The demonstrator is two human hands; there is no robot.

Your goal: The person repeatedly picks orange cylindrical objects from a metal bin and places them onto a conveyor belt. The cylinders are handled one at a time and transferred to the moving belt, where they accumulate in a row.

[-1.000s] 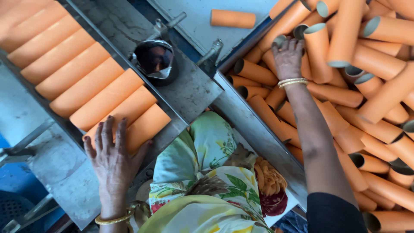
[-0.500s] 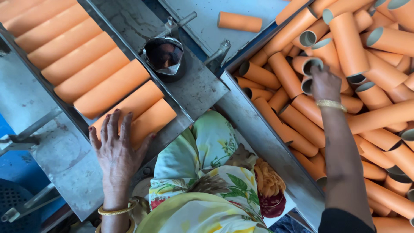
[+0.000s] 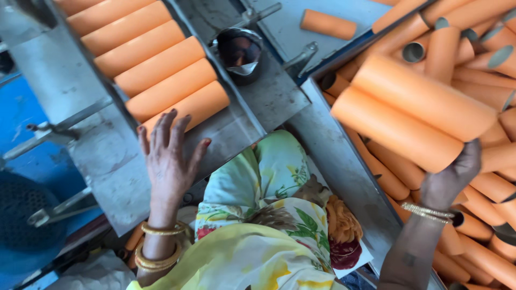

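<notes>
My right hand [image 3: 450, 177] grips the ends of two long orange cardboard tubes [image 3: 408, 115], lifted above a bin [image 3: 344, 161] piled with several more orange tubes [image 3: 484, 252]. My left hand [image 3: 169, 161] rests open, fingers spread, on the lower end of a slanted metal chute [image 3: 107, 156]. Its fingertips touch the lowest orange tube [image 3: 185, 110] in a row of several tubes lying side by side on the chute.
A dark round metal cup [image 3: 239, 51] stands on the grey machine plate between chute and bin. One loose tube [image 3: 328, 24] lies on the far plate. My lap in floral cloth [image 3: 269, 215] fills the lower middle. A blue frame [image 3: 27, 129] is at left.
My right hand has closed on two tubes in the bin and raised them toward me. My left hand has slid up the chute to the lowest tube.
</notes>
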